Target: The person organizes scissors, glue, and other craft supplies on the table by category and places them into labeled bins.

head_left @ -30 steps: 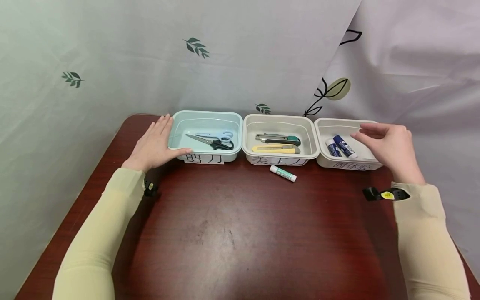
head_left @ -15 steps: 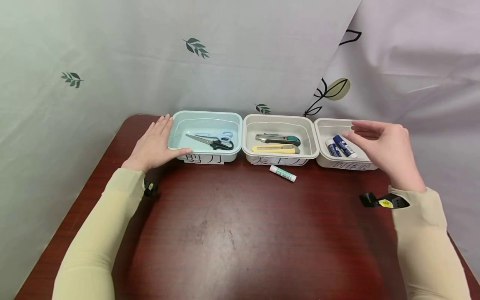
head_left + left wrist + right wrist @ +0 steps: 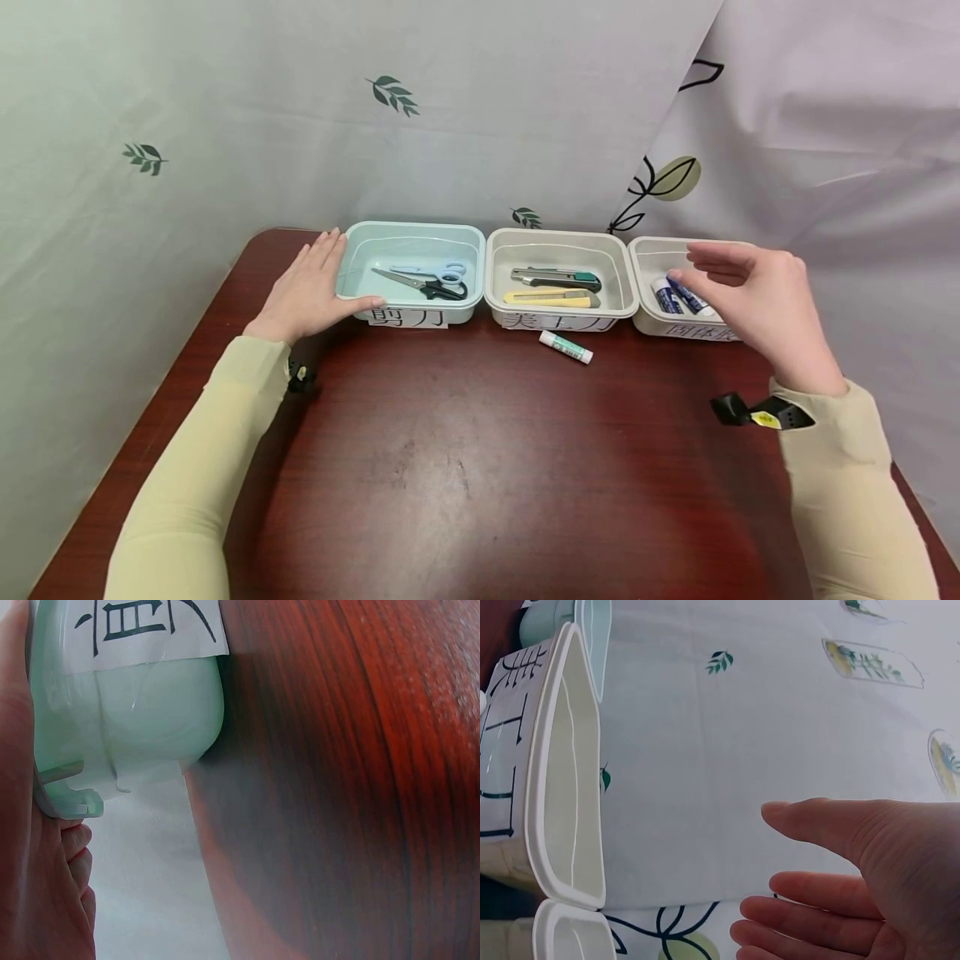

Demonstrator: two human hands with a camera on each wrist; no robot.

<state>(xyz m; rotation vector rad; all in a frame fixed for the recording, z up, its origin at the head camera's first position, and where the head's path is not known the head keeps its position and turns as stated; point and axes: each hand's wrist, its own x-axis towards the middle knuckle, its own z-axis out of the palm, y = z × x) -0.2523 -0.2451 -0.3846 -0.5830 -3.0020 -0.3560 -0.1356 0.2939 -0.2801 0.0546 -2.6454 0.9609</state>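
My left hand rests against the left side of the light blue bin, fingers straight along its rim and thumb at the front corner. In that bin lie black-handled scissors and light blue scissors. Over the right white bin hangs my right hand, holding nothing; the right wrist view shows thumb and fingers apart. Blue glue sticks lie beneath it, partly hidden. A white-and-green glue stick lies on the table before the middle bin.
The middle bin contains a yellow box cutter and a dark green one. Paper labels with handwriting are on the bins' fronts. A dark red wooden table carries everything, and a patterned pale curtain hangs behind.
My right hand has moved left and slightly toward me above the right bin, now covering part of the blue glue sticks. The left hand and the bins have stayed in place.
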